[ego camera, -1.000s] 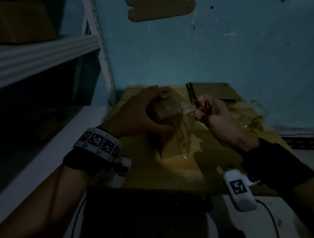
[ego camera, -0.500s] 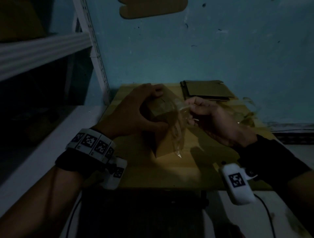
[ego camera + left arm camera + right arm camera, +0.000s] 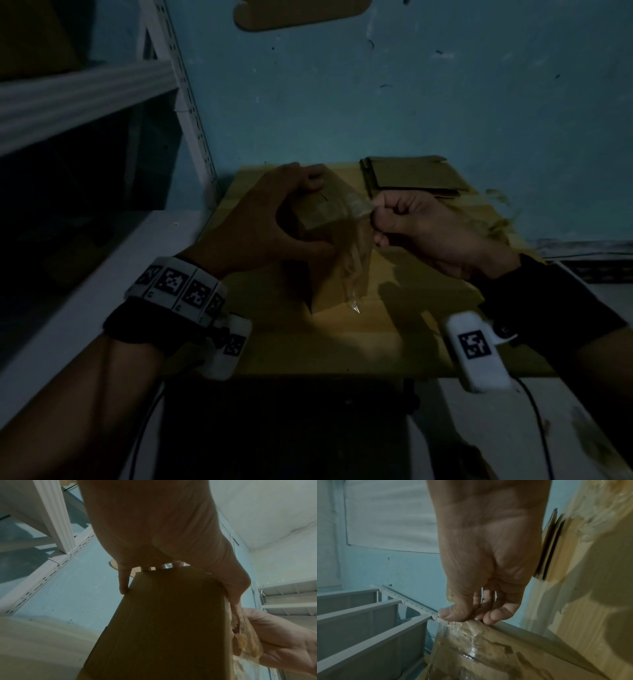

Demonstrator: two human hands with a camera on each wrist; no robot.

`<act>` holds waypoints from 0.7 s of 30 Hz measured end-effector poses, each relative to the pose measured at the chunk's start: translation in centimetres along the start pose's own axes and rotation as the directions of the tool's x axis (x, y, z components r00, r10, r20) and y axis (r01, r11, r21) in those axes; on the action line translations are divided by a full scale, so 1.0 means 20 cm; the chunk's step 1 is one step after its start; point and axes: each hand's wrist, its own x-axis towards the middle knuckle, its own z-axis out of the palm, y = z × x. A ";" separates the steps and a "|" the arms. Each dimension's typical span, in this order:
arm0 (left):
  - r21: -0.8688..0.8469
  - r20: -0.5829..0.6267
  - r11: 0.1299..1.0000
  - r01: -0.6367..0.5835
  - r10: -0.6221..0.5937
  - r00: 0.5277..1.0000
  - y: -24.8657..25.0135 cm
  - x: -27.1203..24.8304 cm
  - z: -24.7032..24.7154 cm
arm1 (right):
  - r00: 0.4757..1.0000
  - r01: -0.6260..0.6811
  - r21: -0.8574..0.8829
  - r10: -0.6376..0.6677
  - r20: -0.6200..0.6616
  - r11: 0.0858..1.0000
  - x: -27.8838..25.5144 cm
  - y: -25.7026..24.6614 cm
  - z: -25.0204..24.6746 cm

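Observation:
A small brown cardboard box (image 3: 315,214) stands on end on the cardboard-covered table (image 3: 342,342). My left hand (image 3: 274,219) grips its top, fingers over the far side and thumb on the near side; the left wrist view shows the box (image 3: 168,622) under that palm. A strip of clear tape (image 3: 354,246) comes off the box's right side and hangs to a point near the table. My right hand (image 3: 404,219) pinches the tape's upper end between thumb and fingers; the right wrist view shows the tape (image 3: 467,639) below the pinch. The room is dim.
A flattened cardboard box (image 3: 414,174) lies at the table's far edge by the blue wall. Crumpled clear tape (image 3: 503,212) lies at the far right of the table. A white metal shelf rack (image 3: 85,99) stands to the left. A dark gap (image 3: 284,428) lies in front.
The right hand has pulled its pinched end of the tape a little rightward, away from the box. The left hand keeps its grip. The head view has shifted slightly.

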 end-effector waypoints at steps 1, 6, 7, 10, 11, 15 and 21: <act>-0.005 0.000 1.000 -0.002 0.002 1.000 0.00 0.00 0.00 | 1.000 0.007 0.004 -0.007 0.000 1.000 0.00 0.00 0.00; -0.011 0.017 1.000 -0.005 0.005 1.000 0.02 0.01 -0.01 | 1.000 -0.014 0.000 0.014 0.024 1.000 -0.01 -0.03 0.01; -0.010 0.017 1.000 -0.008 0.009 1.000 0.01 0.01 -0.01 | 0.999 -0.015 -0.009 0.016 0.037 1.000 -0.01 -0.04 0.01; -0.023 0.015 1.000 0.010 -0.010 1.000 0.01 0.01 -0.01 | 1.000 -0.023 -0.049 0.023 0.009 0.999 -0.02 -0.08 0.02; -0.021 0.015 1.000 0.017 -0.017 1.000 0.02 0.01 -0.01 | 1.000 -0.020 -0.071 0.019 -0.019 0.997 -0.02 -0.09 0.03; 0.003 -0.002 0.999 0.032 -0.032 0.999 0.03 0.01 -0.01 | 0.995 -0.047 -0.147 0.034 -0.096 0.988 -0.02 -0.15 0.06; 0.007 -0.034 0.999 0.050 -0.050 0.998 -0.03 0.01 -0.03 | 0.989 -0.001 -0.107 -0.015 -0.150 0.994 -0.06 -0.31 0.00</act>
